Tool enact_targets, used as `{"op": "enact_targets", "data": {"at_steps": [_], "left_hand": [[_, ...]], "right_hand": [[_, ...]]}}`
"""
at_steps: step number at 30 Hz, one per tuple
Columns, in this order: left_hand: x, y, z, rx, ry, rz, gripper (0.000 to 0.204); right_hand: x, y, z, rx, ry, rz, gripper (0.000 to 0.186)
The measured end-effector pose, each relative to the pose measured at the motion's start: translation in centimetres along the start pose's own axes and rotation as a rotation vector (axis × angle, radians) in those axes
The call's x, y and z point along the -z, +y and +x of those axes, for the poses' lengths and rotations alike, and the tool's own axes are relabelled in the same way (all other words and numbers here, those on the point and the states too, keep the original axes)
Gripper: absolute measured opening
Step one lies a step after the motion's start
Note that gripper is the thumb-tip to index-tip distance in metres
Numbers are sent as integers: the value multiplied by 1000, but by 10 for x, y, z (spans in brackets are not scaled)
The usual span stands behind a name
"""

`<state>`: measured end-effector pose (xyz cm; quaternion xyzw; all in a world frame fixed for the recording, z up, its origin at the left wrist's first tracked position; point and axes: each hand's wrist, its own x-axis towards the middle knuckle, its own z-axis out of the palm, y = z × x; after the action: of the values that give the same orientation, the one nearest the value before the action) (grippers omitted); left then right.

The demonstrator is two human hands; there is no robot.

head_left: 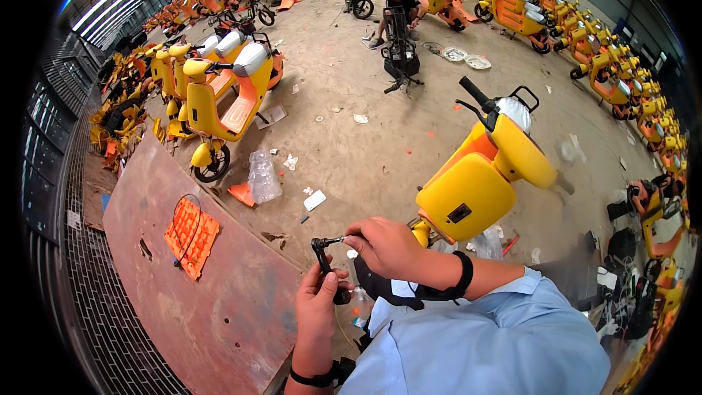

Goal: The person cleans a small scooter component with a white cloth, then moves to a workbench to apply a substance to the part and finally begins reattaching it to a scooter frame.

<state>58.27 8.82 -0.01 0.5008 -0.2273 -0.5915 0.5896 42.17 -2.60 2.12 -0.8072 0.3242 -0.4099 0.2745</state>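
— How do the hands sit?
— Left hand point(316, 306) rises upright, fingers curled closed. Right hand point(384, 245) reaches across above it, fingertips pinched, forearm entering from the right.

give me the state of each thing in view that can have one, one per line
left hand: closed around the black bracket
right hand: fingers pinched on the bracket's top end
black bracket: held upright between both hands
yellow scooter: upright, close in front of the person
orange panel: lying flat on the brown board
brown board: lying flat on the floor
plastic bag: crumpled on the floor
seated person: sitting by a stripped black frame
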Motion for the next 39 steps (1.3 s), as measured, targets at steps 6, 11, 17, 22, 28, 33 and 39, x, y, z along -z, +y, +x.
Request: {"op": "enact_targets", "data": {"at_steps": [6,11,17,22,28,33,39], "left_hand": [[15,8,66,-75,101,-142,39],[27,39,153,-197,319,-72,39],[-13,78,336,-246,467,30,43],[-88,130,471,-229,394,-4,42],[-151,191,612,-225,116,37,43],[-179,228,733,-167,-91,131,47],[-182,284,892,-179,-347,309,49]], "right_hand": [[-40,53,82,-43,-276,-104,25],[-86,118,190,81,-430,217,26],[-83,249,344,161,-450,425,17],[-25,332,467,105,-420,471,21],[46,409,559,-518,-483,947,39],[79,460,625,-327,-135,564,24],[63,547,719,-214,109,400,18]]}}
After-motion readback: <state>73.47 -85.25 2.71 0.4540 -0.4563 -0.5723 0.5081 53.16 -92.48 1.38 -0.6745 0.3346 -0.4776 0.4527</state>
